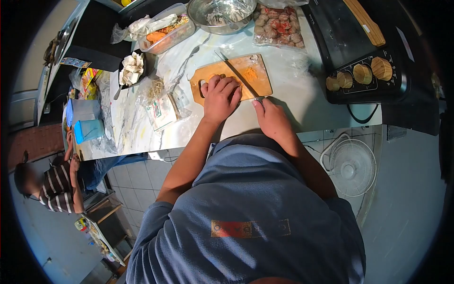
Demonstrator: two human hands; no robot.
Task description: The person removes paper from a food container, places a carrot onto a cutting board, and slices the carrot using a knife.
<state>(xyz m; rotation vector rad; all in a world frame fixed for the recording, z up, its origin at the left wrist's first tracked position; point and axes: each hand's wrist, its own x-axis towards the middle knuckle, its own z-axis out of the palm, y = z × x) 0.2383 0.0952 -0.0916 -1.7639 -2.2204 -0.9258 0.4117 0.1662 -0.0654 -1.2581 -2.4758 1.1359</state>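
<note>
A wooden cutting board [261, 84] lies on the marble-patterned counter in front of me. My right hand [273, 118] is wrapped round the handle of a knife [236, 72]. Its long blade slants across the board, tip pointing to the far left. On the board's left half, my left hand [221, 98] presses down beside the blade with bent fingers. What lies under those fingers is mostly hidden. Right of the blade is a small heap of finely cut orange pieces [250, 74], which look like carrot.
Behind the board stand a metal bowl [222, 28], a plastic tub of vegetables [172, 40] and a bag of round balls [279, 28]. A black stove [347, 90] with wooden knobs is at right. Plastic packets [163, 111] lie left. A fan [350, 165] stands below; another person [61, 187] sits at left.
</note>
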